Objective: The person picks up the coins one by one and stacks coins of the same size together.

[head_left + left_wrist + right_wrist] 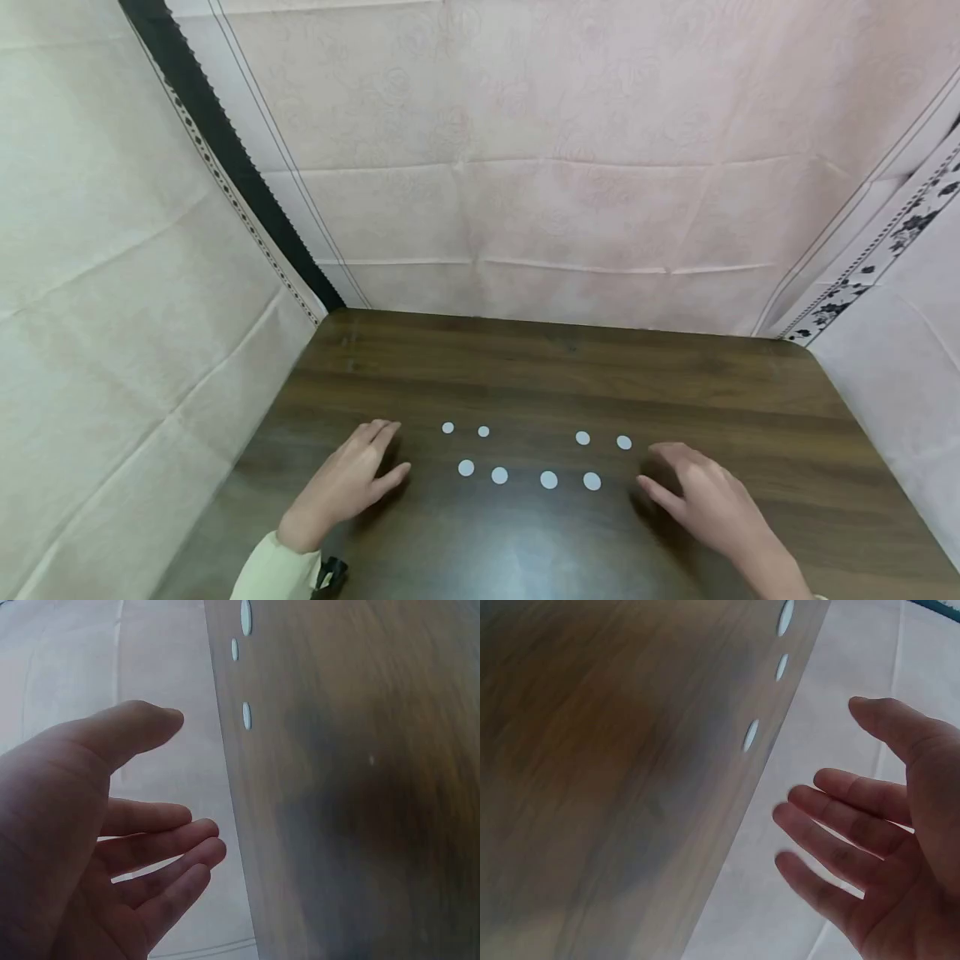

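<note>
Several flat white discs lie in two rows on a dark wood-grain table [525, 375]. In the head view the front row includes a white disc [549, 480] near the middle, and the back row a smaller-looking white disc [447, 427] at the left. To the left of the discs is my left hand [348, 479], thumb spread, fingers loosely extended, holding nothing. My right hand [705, 500] hovers beside the rightmost back disc [624, 442], apart from it. Both wrist views show relaxed, parted fingers with bare palms.
Pale patterned cloth [525, 208] hangs behind the table's far edge. More cloth covers the left side [135, 333] and the right side [915, 358]. A dark band [240, 158] runs down the left corner. A dark wristband [330, 575] sits by the left sleeve [277, 571].
</note>
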`<state>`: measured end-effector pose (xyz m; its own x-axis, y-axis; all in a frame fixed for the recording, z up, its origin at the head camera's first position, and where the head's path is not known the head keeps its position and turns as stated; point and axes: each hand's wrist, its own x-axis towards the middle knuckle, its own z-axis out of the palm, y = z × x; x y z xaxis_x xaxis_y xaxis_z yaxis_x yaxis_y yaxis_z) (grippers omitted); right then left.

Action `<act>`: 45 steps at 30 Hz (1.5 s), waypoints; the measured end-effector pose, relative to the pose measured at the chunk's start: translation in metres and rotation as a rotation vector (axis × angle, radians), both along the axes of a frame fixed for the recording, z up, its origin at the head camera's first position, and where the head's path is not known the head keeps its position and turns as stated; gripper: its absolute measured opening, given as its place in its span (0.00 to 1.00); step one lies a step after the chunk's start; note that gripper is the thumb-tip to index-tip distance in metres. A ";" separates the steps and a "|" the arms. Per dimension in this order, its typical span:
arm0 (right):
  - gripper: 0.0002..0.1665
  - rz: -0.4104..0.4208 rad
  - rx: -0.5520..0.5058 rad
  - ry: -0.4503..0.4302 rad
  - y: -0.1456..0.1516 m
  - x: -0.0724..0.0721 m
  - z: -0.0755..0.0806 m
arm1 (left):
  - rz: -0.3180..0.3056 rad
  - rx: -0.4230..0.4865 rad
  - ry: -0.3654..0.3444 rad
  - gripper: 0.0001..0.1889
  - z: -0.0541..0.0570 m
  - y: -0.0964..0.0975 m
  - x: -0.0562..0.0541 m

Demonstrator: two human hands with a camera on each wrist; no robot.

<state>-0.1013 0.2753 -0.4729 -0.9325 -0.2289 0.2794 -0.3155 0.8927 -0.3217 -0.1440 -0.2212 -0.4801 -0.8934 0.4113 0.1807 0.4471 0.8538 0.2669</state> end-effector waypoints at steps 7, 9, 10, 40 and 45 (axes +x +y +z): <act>0.15 0.102 -0.083 -0.088 -0.024 -0.013 -0.001 | -0.048 0.004 -0.005 0.26 -0.002 0.013 0.002; 0.12 0.148 -0.103 -0.105 -0.031 -0.018 -0.002 | -0.063 0.002 0.005 0.24 -0.003 0.017 0.001; 0.11 0.168 -0.110 -0.113 -0.035 -0.021 -0.002 | -0.071 0.003 0.010 0.23 -0.003 0.018 0.001; 0.12 0.495 -0.082 -0.209 -0.161 -0.059 0.001 | -0.259 0.071 -0.055 0.13 -0.015 0.065 -0.013; 0.10 0.546 -0.088 -0.204 -0.179 -0.068 -0.004 | -0.269 0.076 -0.064 0.12 -0.017 0.069 -0.015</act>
<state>-0.1690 0.0961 -0.4766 -0.7234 -0.6748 0.1464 -0.6456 0.5857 -0.4900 -0.1586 -0.1526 -0.4970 -0.7646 0.6225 0.1669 0.6349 0.6831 0.3609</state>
